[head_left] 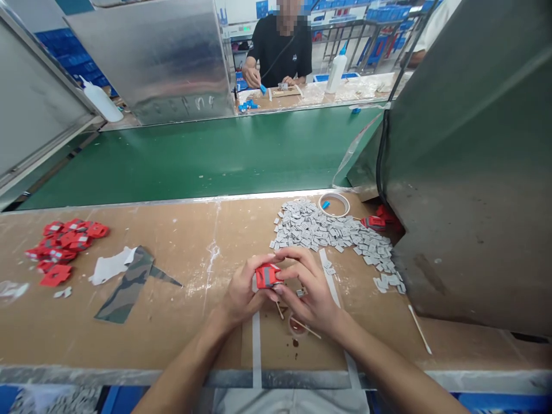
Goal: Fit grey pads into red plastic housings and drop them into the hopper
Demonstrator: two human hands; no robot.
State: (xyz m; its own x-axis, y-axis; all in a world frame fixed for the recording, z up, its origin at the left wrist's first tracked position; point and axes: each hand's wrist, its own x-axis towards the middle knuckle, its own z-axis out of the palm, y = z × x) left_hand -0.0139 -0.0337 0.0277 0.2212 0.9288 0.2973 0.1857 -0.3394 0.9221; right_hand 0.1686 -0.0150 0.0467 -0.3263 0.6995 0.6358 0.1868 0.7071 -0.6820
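Observation:
Both my hands meet over the brown worktop (181, 322) near its front edge. My left hand (241, 293) and my right hand (308, 287) are closed together on one small red part with a grey strip (267, 275). Just beyond my right hand lies a heap of several small grey squares (332, 233). A pile of several red parts (64, 244) lies far to the left, out of reach of either hand.
A tape ring (334, 204) sits behind the grey heap. A camouflage cloth scrap (129, 284) and white paper (112, 265) lie left of centre. Thin sticks (419, 329) lie right. A green conveyor (207, 155) runs behind; a metal housing (466, 172) stands right. A person in black works opposite.

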